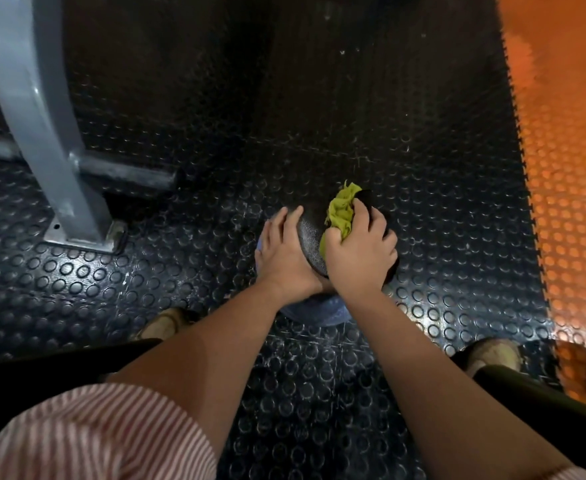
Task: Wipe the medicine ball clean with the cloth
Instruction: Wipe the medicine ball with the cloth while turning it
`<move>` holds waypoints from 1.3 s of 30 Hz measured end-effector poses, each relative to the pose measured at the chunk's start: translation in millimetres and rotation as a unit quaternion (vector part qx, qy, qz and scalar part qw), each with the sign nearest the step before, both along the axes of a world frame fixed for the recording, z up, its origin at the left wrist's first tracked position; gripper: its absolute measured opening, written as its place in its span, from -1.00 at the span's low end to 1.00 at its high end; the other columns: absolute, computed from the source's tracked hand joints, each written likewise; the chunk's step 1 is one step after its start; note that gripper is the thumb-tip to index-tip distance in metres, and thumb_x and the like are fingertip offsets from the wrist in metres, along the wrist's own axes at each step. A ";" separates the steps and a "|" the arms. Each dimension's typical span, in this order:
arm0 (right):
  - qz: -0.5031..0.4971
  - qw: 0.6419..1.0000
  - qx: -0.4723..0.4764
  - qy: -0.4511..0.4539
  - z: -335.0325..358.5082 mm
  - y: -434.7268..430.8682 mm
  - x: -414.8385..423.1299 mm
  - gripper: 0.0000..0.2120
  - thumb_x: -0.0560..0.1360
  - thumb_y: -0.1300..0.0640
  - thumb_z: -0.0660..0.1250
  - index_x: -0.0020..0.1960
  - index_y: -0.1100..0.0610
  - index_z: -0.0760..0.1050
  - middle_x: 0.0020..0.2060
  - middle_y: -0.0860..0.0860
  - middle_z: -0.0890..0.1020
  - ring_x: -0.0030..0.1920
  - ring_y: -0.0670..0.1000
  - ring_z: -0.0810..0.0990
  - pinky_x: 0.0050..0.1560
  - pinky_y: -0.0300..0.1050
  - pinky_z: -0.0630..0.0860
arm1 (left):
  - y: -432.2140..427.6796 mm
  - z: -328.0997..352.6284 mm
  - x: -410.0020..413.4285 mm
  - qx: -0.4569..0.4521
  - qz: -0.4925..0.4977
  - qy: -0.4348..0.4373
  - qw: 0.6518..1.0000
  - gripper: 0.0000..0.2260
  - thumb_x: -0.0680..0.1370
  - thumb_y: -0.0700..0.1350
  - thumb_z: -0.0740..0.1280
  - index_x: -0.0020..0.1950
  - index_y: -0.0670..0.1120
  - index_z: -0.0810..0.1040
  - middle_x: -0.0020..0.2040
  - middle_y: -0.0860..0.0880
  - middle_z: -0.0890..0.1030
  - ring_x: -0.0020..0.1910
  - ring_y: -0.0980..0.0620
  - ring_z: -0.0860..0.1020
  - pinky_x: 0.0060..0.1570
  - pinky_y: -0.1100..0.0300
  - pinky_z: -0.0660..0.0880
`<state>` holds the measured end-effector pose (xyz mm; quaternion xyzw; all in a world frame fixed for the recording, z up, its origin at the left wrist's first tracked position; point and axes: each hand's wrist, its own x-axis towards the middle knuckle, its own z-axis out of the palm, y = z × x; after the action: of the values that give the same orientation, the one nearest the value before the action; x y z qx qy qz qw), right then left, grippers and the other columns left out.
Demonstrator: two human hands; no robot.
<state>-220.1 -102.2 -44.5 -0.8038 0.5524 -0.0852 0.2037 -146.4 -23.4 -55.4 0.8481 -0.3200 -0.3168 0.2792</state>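
A medicine ball (pixel 310 233), dark and textured on top with a blue band low down, rests on the studded black floor between my feet. My left hand (pixel 284 254) lies flat on its left side, fingers spread, steadying it. My right hand (pixel 361 252) is closed around a bunched yellow-green cloth (pixel 342 209) and presses it against the ball's upper right. Most of the ball is hidden under my two hands.
A grey metal machine frame (pixel 52 161) is bolted to the floor at the left, with a dark bar behind it. Orange studded matting (pixel 568 188) borders the black mat on the right. My shoes (pixel 163 323) (pixel 492 355) stand on either side.
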 end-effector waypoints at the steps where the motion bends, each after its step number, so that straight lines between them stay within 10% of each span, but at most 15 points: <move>1: 0.017 1.000 -0.014 0.004 0.2 3.7 1.2 -0.33 0.37 -0.09 0.04 0.47 0.02 0.26 0.44 0.09 0.29 0.33 0.26 0.27 0.30 0.21 0.18 | -0.1 -0.6 2.0 -0.003 0.001 0.004 1.000 0.13 0.23 0.05 0.61 0.57 0.12 -0.08 0.56 0.10 -0.12 0.56 0.01 -0.14 0.52 -0.11 -0.04; 7: 0.243 0.967 -0.077 0.028 3.1 24.6 10.6 -0.39 0.35 -0.07 0.02 0.36 0.00 0.42 0.38 0.04 0.42 0.33 0.29 0.32 0.28 0.29 0.21 | 7.6 -8.9 12.4 -0.033 0.032 -0.017 0.999 -0.24 0.52 -0.21 0.39 0.57 -0.19 0.00 0.59 -0.12 -0.04 0.56 -0.12 -0.01 0.50 -0.11 0.05; 13: 0.448 0.888 -0.105 0.018 6.2 -12.4 8.5 -0.42 0.33 -0.15 0.07 0.32 -0.09 0.46 0.34 -0.03 0.46 0.27 0.21 0.40 0.15 0.13 0.32 | 25.6 -6.3 14.6 -0.011 0.061 0.035 0.997 0.13 0.28 -0.03 0.62 0.58 -0.14 -0.10 0.57 -0.12 -0.07 0.56 -0.07 -0.08 0.52 0.16 -0.09; 20: 0.263 0.961 0.088 0.015 9.4 -55.7 38.7 -0.49 0.49 -0.10 0.11 0.44 -0.15 0.24 0.42 -0.06 0.29 0.35 0.15 0.26 0.31 0.12 0.20 | 23.7 -10.8 15.8 -0.040 0.113 0.070 0.990 0.21 0.14 0.17 0.64 0.56 0.08 -0.08 0.56 0.03 -0.08 0.55 0.02 -0.07 0.52 0.00 0.07; 24: 0.251 0.966 0.039 0.044 10.1 -43.4 35.4 -0.50 0.51 -0.06 0.07 0.45 -0.11 0.24 0.43 -0.05 0.28 0.34 0.17 0.25 0.31 0.13 0.19 | 17.7 -10.2 11.0 -0.031 0.123 0.052 0.991 0.23 0.11 0.24 0.62 0.56 0.09 -0.08 0.56 0.06 -0.08 0.54 0.02 -0.07 0.52 -0.03 0.05; 31: 0.464 0.870 -0.149 0.072 5.2 2.9 25.2 -0.48 0.35 -0.09 0.09 0.26 -0.06 0.50 0.28 0.02 0.52 0.21 0.29 0.45 0.20 0.24 0.36 | 25.5 -18.9 11.6 -0.033 0.143 0.075 0.986 -0.02 0.39 -0.17 0.53 0.58 -0.16 -0.10 0.57 -0.13 -0.04 0.55 -0.11 0.01 0.51 0.08 0.03; 34: 0.500 0.857 -0.114 0.052 7.8 -12.0 25.6 -0.43 0.34 -0.14 0.06 0.31 -0.10 0.46 0.30 -0.03 0.48 0.21 0.19 0.43 0.18 0.15 0.34 | 29.9 -19.4 9.0 -0.044 0.139 0.071 0.987 0.19 0.21 0.00 0.63 0.58 -0.12 -0.12 0.56 -0.10 -0.05 0.55 -0.07 -0.04 0.53 0.07 0.00; 39: 0.345 0.936 0.058 0.037 6.2 -62.0 48.7 -0.48 0.44 -0.14 0.09 0.41 -0.20 0.28 0.39 -0.07 0.34 0.30 0.11 0.30 0.31 0.08 0.28 | 21.6 -12.3 7.3 -0.046 0.108 0.042 0.992 0.25 0.11 0.23 0.62 0.57 0.03 -0.10 0.56 0.03 -0.10 0.54 0.02 -0.11 0.53 -0.03 -0.02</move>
<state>-171.4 -164.2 -38.3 -0.9344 0.2525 0.0521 0.2458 -139.2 -1.8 -67.7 0.8498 -0.2284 -0.3049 0.3642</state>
